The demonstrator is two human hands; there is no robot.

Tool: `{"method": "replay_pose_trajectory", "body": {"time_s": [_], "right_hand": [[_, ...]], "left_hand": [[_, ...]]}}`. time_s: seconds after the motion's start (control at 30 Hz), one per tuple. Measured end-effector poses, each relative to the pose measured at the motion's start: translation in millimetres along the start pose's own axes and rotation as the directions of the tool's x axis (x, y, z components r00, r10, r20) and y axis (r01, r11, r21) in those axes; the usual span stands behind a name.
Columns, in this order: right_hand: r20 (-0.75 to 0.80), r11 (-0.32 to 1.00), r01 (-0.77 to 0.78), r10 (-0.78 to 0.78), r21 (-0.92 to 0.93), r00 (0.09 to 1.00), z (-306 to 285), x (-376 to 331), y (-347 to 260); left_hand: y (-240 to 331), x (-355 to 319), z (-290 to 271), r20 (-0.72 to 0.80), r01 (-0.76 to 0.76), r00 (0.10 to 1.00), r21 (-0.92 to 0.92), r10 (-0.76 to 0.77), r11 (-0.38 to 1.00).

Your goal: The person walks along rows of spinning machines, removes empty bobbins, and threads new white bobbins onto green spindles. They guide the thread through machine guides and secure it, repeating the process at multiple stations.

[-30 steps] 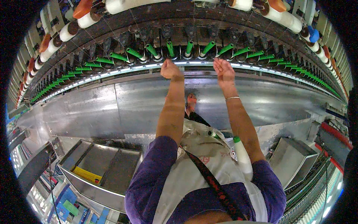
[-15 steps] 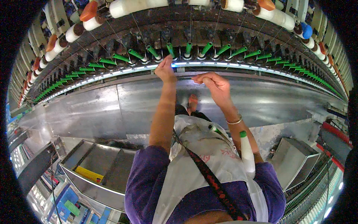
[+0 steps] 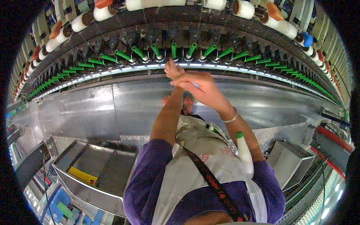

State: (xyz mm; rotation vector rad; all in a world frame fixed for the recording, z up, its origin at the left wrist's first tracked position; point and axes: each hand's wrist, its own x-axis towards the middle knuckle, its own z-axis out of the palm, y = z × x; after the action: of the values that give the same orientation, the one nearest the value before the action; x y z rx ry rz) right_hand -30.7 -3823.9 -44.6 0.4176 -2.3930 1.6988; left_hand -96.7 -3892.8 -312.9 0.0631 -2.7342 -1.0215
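Observation:
My left hand (image 3: 173, 69) reaches to the row of spindles, one finger stretched up to the base of a green tube (image 3: 173, 50). Its other fingers look curled and are partly hidden. My right hand (image 3: 200, 87) crosses over the left wrist, blurred, with its fingers pressed together; anything held there is too small to make out. More green tubes (image 3: 192, 49) stand on the spindles to either side. Fine threads run down to them from above. A white yarn bobbin with a green top (image 3: 244, 153) and another green-and-white tube (image 3: 212, 128) sit at my apron (image 3: 198, 165).
White yarn rolls (image 3: 155, 3) line the top of the machine. A pale lit rail (image 3: 150, 68) runs below the spindles, above a metal panel (image 3: 82, 108). Behind are a metal tray cart (image 3: 93, 193) at left and a metal box (image 3: 288, 161) at right.
My right hand has moved left and now overlaps my left wrist. My left hand has dropped slightly, from the front of a tube to its base. The view has shifted slightly along the machine.

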Motion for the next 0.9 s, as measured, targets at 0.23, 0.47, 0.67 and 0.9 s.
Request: {"method": "replay_pose_trajectory", "body": {"time_s": [0.23,0.47,0.67,0.9], "right_hand": [[0.212,0.930,-0.218,0.286,-0.296,0.934,28.7,25.9,32.7],[0.007,0.990,-0.063,0.064,-0.124,0.998,-1.7,93.6,-4.5],[-0.197,0.954,-0.280,0.295,0.104,0.935,-32.2,73.1,31.8],[-0.010,0.759,-0.357,0.432,0.545,0.902,61.2,20.1,123.9]], "left_hand": [[-6.4,1.6,-6.4,0.189,-0.134,0.974,0.029,0.126,0.990],[-24.0,3.7,-18.3,0.232,-0.173,0.944,-0.252,0.233,0.952],[-17.7,-25.5,-124.9,0.694,0.434,0.598,-0.701,0.401,0.565],[87.0,-7.0,-247.6,0.702,0.836,0.218,-0.493,0.678,0.242]]}}
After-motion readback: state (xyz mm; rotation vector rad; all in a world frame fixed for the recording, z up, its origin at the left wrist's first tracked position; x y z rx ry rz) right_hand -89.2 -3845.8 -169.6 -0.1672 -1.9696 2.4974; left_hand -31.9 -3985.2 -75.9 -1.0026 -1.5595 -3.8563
